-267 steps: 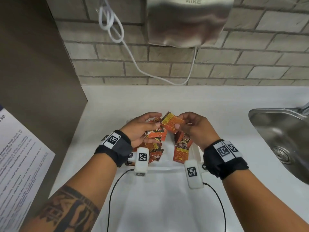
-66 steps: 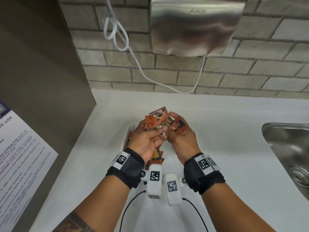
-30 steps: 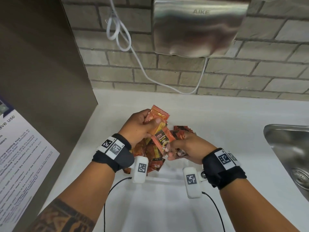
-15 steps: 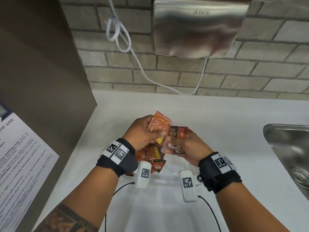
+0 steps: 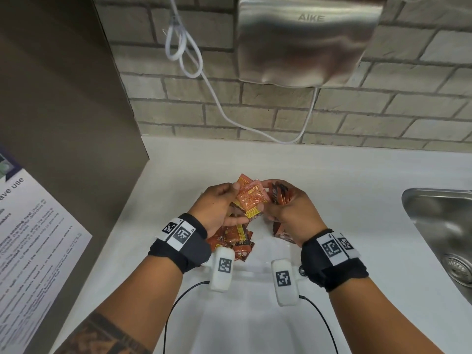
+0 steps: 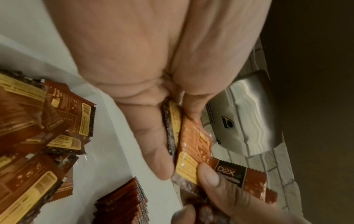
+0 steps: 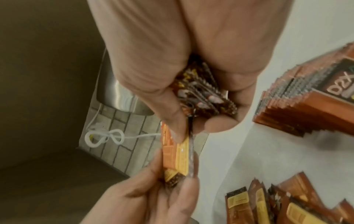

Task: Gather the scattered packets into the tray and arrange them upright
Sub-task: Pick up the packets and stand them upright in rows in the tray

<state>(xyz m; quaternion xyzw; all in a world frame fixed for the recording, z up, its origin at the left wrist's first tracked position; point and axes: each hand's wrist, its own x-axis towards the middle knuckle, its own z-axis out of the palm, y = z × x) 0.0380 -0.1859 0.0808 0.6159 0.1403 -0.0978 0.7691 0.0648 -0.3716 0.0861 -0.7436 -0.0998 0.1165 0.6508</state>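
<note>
Both hands meet above a white tray [image 5: 258, 270] on the counter. My left hand [image 5: 219, 208] grips a few orange-and-yellow packets [image 5: 251, 200], seen edge-on in the left wrist view [image 6: 193, 151]. My right hand [image 5: 288, 208] holds a bundle of dark brown packets [image 5: 279, 195] in its palm [image 7: 203, 97], and its fingertips also pinch the orange packet [image 7: 176, 157]. Loose packets [image 5: 232, 238] lie in a heap in the tray's left part [image 6: 28, 136]. A neat stack of packets [image 7: 310, 97] stands on edge in the tray under my right hand.
A steel sink [image 5: 444, 226] is sunk into the counter at right. A metal hand dryer [image 5: 306, 39] with a white cord [image 5: 184, 47] hangs on the brick wall behind. A brown side panel [image 5: 63, 111] with a printed notice [image 5: 30, 251] closes the left side.
Both hands have come down slightly and closer together; the right hand's fingertips now pinch the orange packet that the left hand holds.
</note>
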